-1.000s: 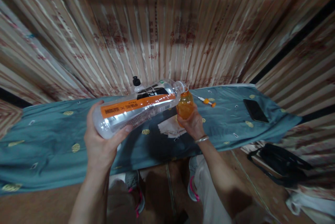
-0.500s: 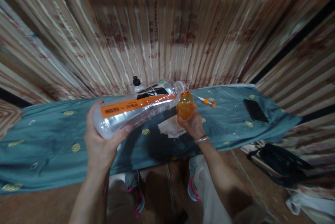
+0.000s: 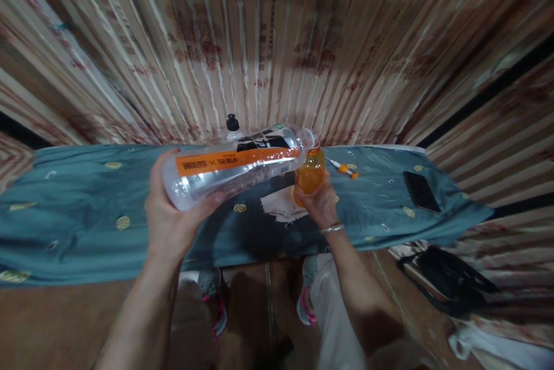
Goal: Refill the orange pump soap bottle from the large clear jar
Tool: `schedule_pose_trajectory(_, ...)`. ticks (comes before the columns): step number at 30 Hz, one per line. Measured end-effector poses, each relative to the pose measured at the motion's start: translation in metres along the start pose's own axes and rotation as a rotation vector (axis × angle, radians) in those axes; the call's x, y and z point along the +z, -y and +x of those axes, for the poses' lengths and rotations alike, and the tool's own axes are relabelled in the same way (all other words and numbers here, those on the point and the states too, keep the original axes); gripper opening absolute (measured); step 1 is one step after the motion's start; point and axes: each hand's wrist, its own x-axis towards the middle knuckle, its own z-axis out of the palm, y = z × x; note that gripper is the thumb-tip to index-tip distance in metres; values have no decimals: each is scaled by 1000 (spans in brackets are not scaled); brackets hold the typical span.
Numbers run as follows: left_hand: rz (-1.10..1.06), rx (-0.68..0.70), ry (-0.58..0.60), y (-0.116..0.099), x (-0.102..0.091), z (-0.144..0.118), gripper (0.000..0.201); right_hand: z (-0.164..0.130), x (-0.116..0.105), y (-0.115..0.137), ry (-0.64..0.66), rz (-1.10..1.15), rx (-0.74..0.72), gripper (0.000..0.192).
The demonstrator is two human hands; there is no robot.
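Observation:
My left hand (image 3: 175,214) grips the base end of a large clear plastic bottle (image 3: 238,165) with an orange and silver label. The bottle is tilted nearly level, its open mouth at the top of a small orange bottle (image 3: 310,172). Closed around that orange bottle is my right hand (image 3: 319,200), which wears a silver bracelet. Whether liquid is passing between the two mouths I cannot tell. Beneath them a white cloth (image 3: 281,206) lies on the table. Behind the large bottle stands another bottle with a black cap (image 3: 232,122), mostly hidden.
An orange and white syringe (image 3: 344,168) rests right of the orange bottle. Farther right lies a black phone (image 3: 421,191). A teal patterned cloth (image 3: 86,202) covers the table against a striped curtain (image 3: 277,58). A black bag (image 3: 450,277) sits on the floor at the right.
The large bottle's base end is a little higher in view, so it lies closer to level. Both hands keep their hold, and the camera view has shifted slightly.

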Motion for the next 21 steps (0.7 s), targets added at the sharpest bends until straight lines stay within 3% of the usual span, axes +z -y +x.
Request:
schedule_pose_trajectory(2, -65, -86, 2, -2, 2, 0, 103, 0, -1, -1, 5, -8, -10, 71)
schedule_pose_trajectory(5, -80, -89, -14, -2, 5, 0, 103, 1, -2, -2, 2, -29, -5, 73)
schedule_pose_trajectory(12, -112, 59, -42, 2, 10, 0, 97, 3, -7, 1, 6, -25, 47, 77)
schedule_pose_trajectory(21, -117, 135, -16, 2, 12, -1, 95, 6, -11, 2, 6, 19, 75, 83)
